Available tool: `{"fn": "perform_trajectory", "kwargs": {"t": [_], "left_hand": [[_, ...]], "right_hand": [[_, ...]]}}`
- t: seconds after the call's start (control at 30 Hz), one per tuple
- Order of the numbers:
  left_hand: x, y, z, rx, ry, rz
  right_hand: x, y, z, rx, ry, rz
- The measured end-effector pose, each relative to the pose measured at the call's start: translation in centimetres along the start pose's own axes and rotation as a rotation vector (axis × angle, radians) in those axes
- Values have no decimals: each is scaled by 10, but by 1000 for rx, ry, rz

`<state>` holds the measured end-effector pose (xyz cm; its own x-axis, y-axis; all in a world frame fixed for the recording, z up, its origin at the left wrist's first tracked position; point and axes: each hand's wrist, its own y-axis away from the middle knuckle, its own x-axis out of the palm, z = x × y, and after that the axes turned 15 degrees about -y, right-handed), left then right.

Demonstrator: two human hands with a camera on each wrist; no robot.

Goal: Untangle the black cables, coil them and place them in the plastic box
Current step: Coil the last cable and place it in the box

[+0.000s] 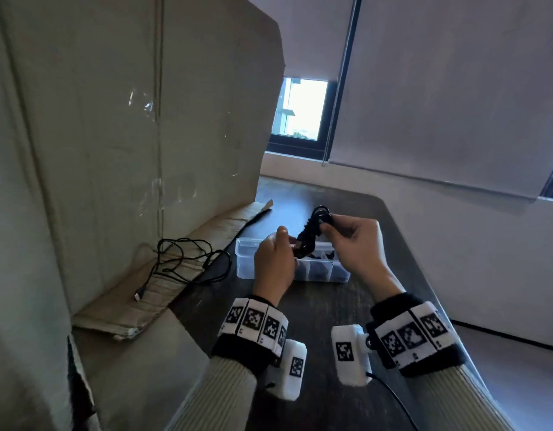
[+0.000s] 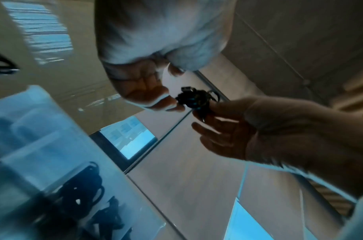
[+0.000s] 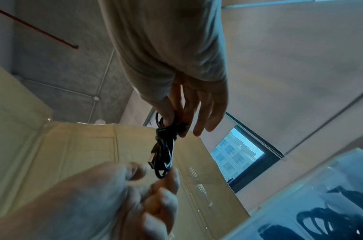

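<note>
A small coiled black cable (image 1: pixel 312 231) hangs in the air just above the clear plastic box (image 1: pixel 245 265). My right hand (image 1: pixel 359 244) pinches its upper loops between thumb and forefinger (image 3: pixel 169 113), the other fingers spread. My left hand (image 1: pixel 273 259) pinches the lower end of the coil (image 3: pixel 164 155), beside its USB plug (image 3: pixel 151 160). In the left wrist view the bundle (image 2: pixel 195 99) sits between both hands' fingertips. Black coiled cables (image 1: pixel 318 270) lie inside the box (image 2: pixel 32 138). A loose tangled black cable (image 1: pixel 188 262) lies on the cardboard flap to the left.
A big cardboard box (image 1: pixel 113 119) stands open at the left, its flap (image 1: pixel 138 306) lying on the dark table (image 1: pixel 331 306). The table's right edge runs close beside my right forearm. A wall and windows are behind.
</note>
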<state>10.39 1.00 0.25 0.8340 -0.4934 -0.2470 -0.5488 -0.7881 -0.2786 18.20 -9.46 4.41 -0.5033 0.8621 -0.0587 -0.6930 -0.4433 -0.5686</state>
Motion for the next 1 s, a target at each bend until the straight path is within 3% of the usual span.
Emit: {"fn": "perform_trajectory", "kwargs": {"t": [0.13,0.27,0.57,0.77,1.0], "left_hand": [[-14,-18,24,-235,160,-22],[-34,-24,33,-345,319,-115],[-57,-44,68,-498,358,-269],[-64,-46,76,-519,380,-304],[-77,-52,87,-598,378,-365]], "right_hand": [[15,-31,-9,103,231,70],[41,-64,-25,191,497,165],[90,-94,-70,252,650,241],[113,-88,-82,371,877,434],[132,-85,-85,316,1050,473]]}}
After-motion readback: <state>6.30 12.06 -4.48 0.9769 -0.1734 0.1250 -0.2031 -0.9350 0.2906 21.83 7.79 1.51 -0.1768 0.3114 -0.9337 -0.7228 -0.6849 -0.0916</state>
